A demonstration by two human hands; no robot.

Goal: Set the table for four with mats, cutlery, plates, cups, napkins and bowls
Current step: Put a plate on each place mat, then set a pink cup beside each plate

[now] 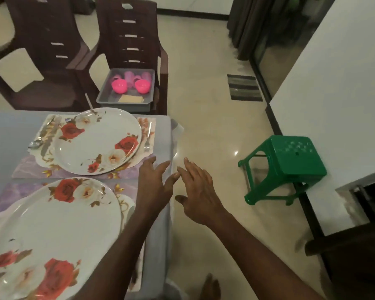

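While both hands hang empty with fingers spread, the left hand [155, 182] sits over the table's right edge [170, 148] and the right hand [196, 189] just past it, above bare floor [206, 118]. Left of the left hand lie two rose-printed plates [96, 140] [50, 232] on floral mats [26, 169], a fork [147, 144] on the far mat. Beyond the fingertips, on a brown plastic chair [128, 37], a grey tray [126, 100] holds pink bowls [118, 85] and cups [128, 75]. Right of the right hand stands a green stool [290, 161].
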